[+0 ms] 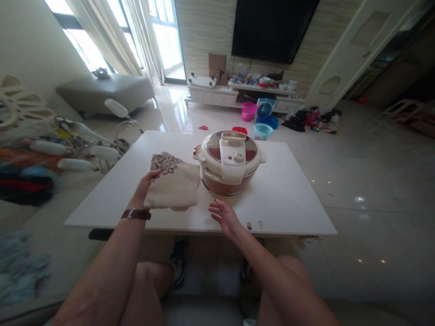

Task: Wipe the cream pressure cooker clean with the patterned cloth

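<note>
A folded beige towel [175,188] with a brown pattern at its far corner is gripped at its left edge by my left hand [147,183]. The thumb lies on top of the cloth; the other fingers are hidden beneath it. To the towel's right stands a cream and brown electric pressure cooker [233,165], its lid on. My right hand [224,216] hovers near the table's front edge, fingers apart and holding nothing, just in front of the cooker. The towel's right edge comes close to the cooker's side; whether they touch I cannot tell.
The cooker stands on a white table [282,199]. Two small items, one a key-like piece [260,224], lie at its front edge. Beyond are a pink bin [249,111], a light blue basket [263,131] and a cluttered TV cabinet [217,97]. A lamp [102,152] stands left.
</note>
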Demonstrator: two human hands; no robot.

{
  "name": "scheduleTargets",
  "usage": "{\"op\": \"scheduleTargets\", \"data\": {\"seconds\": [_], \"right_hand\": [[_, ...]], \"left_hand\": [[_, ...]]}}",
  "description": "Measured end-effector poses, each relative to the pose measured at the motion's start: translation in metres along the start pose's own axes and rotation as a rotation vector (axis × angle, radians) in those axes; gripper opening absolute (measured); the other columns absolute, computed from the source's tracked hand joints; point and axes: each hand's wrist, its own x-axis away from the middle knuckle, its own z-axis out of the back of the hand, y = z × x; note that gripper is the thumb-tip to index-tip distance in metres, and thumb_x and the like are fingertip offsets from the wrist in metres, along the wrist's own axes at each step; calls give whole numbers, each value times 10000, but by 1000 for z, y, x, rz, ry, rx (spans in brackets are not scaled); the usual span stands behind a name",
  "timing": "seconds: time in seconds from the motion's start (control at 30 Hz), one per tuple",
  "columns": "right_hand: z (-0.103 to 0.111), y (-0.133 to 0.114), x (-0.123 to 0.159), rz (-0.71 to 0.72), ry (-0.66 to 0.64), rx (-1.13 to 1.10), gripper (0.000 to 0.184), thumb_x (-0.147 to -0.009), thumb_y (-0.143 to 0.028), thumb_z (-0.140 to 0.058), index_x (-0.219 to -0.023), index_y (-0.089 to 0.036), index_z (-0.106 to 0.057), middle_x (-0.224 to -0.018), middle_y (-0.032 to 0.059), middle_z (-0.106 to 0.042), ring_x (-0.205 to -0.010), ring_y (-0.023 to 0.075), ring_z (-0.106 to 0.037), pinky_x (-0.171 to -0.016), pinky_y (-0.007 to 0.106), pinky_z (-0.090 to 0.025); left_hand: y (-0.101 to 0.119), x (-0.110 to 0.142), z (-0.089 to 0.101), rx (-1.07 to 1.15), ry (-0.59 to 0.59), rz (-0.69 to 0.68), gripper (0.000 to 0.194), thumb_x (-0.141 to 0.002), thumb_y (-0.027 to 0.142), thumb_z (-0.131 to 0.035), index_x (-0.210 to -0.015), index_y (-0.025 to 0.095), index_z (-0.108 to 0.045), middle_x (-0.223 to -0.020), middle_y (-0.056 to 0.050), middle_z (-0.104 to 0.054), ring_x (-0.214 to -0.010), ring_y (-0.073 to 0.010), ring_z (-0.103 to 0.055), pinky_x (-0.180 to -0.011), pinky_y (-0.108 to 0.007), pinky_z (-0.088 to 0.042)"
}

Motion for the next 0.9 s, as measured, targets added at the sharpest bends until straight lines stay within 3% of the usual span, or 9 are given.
{"op": "scheduleTargets", "data": {"seconds": [0.07,0.17,0.27,0.4,0.47,0.57,0.7,0.8,0.9], "right_hand": [[3,1,-2,23,12,48,377,-642,-474,-839,-893,-251,-668,-947,17,-760,-900,191,-688,-769,298,-476],[4,0,-1,49,3,89,384,-618,-486,-833,-867,-241,-673,-955,24,-748,-898,190,-669,-757,295,-454],[4,-1,2,74,-6,125,375,-609,-480,-823,-855,-232,-686,-960,26,-742,-901,186,-657,-750,289,-438],[8,-2,3,90,3,146,349,-605,-471,-804,-835,-231,-698,-943,29,-741,-885,187,-647,-733,288,-427],[11,-2,3,92,19,145,328,-606,-462,-788,-826,-235,-698,-923,28,-740,-875,192,-646,-721,291,-426],[19,-4,5,112,26,154,289,-619,-451,-761,-800,-235,-700,-911,28,-738,-869,194,-647,-712,292,-429],[35,-11,2,161,46,179,263,-644,-455,-736,-780,-233,-702,-928,33,-743,-870,196,-649,-710,294,-439],[52,-25,-7,240,139,216,268,-647,-472,-710,-773,-235,-697,-918,34,-743,-880,206,-655,-719,303,-450],[68,-45,-20,362,264,197,280,-653,-493,-674,-776,-241,-685,-918,32,-741,-901,211,-657,-731,309,-459]], "left_hand": [[5,-5,-9,74,75,-149,217,-817,248,-641,-1011,181,-711,-956,-96,-819,-1085,-328,-777,-966,-505,-649],[0,-18,-34,116,118,-558,187,-830,267,-650,-1004,202,-673,-1032,-53,-803,-1160,-232,-733,-1071,-406,-590],[-14,-24,-69,-131,182,-902,287,-763,283,-766,-1018,198,-662,-1044,-32,-780,-1092,-237,-724,-1070,-425,-577],[-42,-7,-118,-877,-168,-1110,284,-831,315,-753,-1081,200,-682,-1219,-111,-739,-1240,-306,-662,-1146,-499,-507],[-56,7,-137,-1144,-368,-1141,309,-851,259,-702,-1155,219,-668,-1380,-123,-692,-1402,-323,-571,-1265,-555,-363],[-68,19,-153,-1333,-410,-1127,542,-842,224,-676,-1379,235,-595,-1561,-108,-590,-1526,-312,-457,-1338,-563,-196],[-68,10,-156,-1396,-302,-1056,630,-926,267,-596,-1551,264,-516,-1622,-70,-539,-1559,-293,-416,-1346,-571,-142],[-66,-1,-157,-1370,-139,-991,543,-985,346,-548,-1525,294,-571,-1622,-50,-541,-1584,-321,-368,-1335,-634,-94],[-68,0,-160,-1347,-102,-991,500,-1006,350,-516,-1494,294,-611,-1589,-46,-579,-1578,-325,-377,-1327,-653,-93]]}}
